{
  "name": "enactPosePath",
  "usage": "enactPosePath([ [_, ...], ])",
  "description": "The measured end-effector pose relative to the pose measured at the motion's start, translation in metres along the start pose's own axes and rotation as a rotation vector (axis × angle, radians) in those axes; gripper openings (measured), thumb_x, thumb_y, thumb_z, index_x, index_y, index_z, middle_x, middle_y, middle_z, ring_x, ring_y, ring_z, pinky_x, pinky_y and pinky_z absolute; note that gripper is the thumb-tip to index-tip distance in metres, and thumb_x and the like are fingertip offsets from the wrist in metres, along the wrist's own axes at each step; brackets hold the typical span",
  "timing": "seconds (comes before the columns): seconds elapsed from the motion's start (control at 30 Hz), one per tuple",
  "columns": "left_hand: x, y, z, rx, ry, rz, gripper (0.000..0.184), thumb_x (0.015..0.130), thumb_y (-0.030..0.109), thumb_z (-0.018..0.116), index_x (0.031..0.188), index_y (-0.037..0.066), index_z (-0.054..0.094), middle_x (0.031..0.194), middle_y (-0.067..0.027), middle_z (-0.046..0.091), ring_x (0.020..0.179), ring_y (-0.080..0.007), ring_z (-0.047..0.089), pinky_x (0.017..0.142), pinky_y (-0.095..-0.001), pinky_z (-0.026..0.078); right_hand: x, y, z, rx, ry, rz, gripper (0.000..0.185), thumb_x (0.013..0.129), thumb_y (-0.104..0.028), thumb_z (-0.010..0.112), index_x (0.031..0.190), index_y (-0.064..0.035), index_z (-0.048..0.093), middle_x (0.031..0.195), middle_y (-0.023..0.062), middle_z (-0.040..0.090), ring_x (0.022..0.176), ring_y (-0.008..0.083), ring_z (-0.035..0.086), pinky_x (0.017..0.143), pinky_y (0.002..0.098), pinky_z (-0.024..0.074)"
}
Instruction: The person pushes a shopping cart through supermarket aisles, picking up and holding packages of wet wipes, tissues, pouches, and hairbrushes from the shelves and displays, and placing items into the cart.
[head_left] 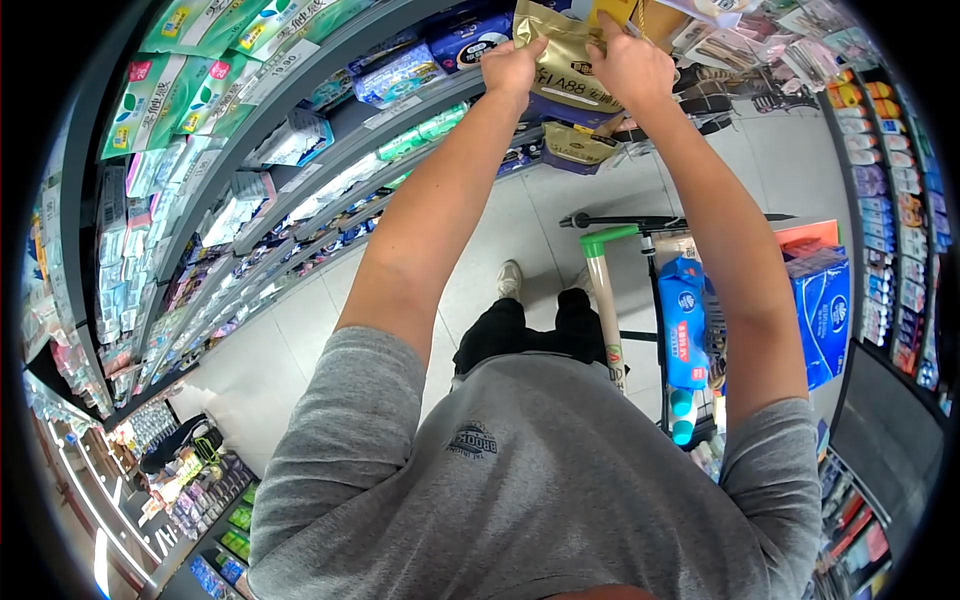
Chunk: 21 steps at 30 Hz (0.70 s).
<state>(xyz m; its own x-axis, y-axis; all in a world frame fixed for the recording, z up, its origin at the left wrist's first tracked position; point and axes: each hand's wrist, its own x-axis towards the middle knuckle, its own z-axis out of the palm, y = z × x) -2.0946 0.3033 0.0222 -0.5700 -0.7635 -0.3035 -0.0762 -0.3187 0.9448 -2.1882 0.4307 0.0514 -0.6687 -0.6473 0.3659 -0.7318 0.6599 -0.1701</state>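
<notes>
A gold bag with dark printing point(572, 75) is upright at the top of the view, at the end of the shelf. My left hand point(512, 70) grips its left edge, thumb over the front. At the bag's right edge is my right hand point(637, 68), its fingers bent around the edge and partly hidden, with a fingertip near a yellow card point(612, 10). Just below, a second gold pouch point(577, 148) sits on a lower level.
Shelves of packaged goods point(250, 130) curve along my left. To my right stands a shopping cart point(640, 225) with a green-ended handle, carrying a blue wipes pack point(684, 325) and a blue carton point(822, 315). Another stocked rack point(880, 210) rises at far right.
</notes>
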Motion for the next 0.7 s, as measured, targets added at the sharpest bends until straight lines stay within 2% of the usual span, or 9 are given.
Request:
enactPosePath([
  [0.17,0.003,-0.003,-0.002,-0.020,-0.014,-0.003,0.020,0.082,0.014,0.072,0.096,0.000,0.068,0.092,-0.0080,0.069,0.076,-0.0156,0.064,0.067,-0.0290,0.050,-0.002,-0.002,0.000,-0.069,0.000,-0.042,0.050,0.084,-0.040,0.061,0.129,-0.0203,0.054,0.071,0.0153,0.068,0.066,0.0312,0.068,0.058,0.0419,0.0548],
  [0.33,0.006,-0.009,-0.004,-0.011,-0.027,-0.015,0.020,0.082,0.013,0.072,0.096,-0.001,0.068,0.092,-0.0095,0.068,0.074,-0.0159,0.064,0.065,-0.0293,0.051,-0.001,0.000,-0.005,-0.162,-0.132,-0.089,0.059,0.085,-0.049,0.058,0.133,-0.0159,0.049,0.066,0.0133,0.067,0.059,0.0291,0.068,0.053,0.0410,0.0545],
  [0.47,0.006,-0.015,-0.007,0.026,-0.025,-0.041,0.021,0.082,0.014,0.072,0.094,-0.002,0.068,0.090,-0.0096,0.068,0.074,-0.0160,0.063,0.065,-0.0291,0.050,-0.002,0.003,-0.007,-0.230,-0.158,-0.134,0.062,0.084,-0.051,0.058,0.133,-0.0146,0.049,0.063,0.0122,0.066,0.055,0.0270,0.067,0.049,0.0401,0.0537],
  [0.57,0.003,-0.016,-0.007,0.036,-0.029,-0.035,0.021,0.082,0.015,0.071,0.093,-0.002,0.068,0.089,-0.0093,0.068,0.072,-0.0160,0.063,0.064,-0.0290,0.049,-0.005,0.003,-0.013,-0.246,-0.115,-0.204,0.063,0.083,-0.050,0.059,0.133,-0.0126,0.048,0.061,0.0116,0.065,0.052,0.0262,0.066,0.047,0.0393,0.0531],
  [0.63,0.000,-0.016,-0.007,0.045,-0.021,-0.027,0.020,0.082,0.015,0.071,0.093,-0.002,0.068,0.089,-0.0091,0.068,0.072,-0.0160,0.062,0.064,-0.0289,0.048,-0.006,0.002,-0.016,-0.249,0.085,-0.254,0.063,0.083,-0.050,0.060,0.130,-0.0104,0.049,0.063,0.0114,0.066,0.052,0.0262,0.066,0.047,0.0395,0.0529],
  [0.7,-0.003,-0.013,-0.006,0.053,-0.020,-0.025,0.020,0.081,0.015,0.071,0.091,-0.002,0.069,0.088,-0.0089,0.068,0.070,-0.0153,0.061,0.062,-0.0287,0.046,-0.006,0.003,-0.018,-0.258,0.031,-0.244,0.061,0.083,-0.050,0.060,0.127,-0.0097,0.051,0.064,0.0119,0.066,0.052,0.0266,0.066,0.047,0.0396,0.0530],
])
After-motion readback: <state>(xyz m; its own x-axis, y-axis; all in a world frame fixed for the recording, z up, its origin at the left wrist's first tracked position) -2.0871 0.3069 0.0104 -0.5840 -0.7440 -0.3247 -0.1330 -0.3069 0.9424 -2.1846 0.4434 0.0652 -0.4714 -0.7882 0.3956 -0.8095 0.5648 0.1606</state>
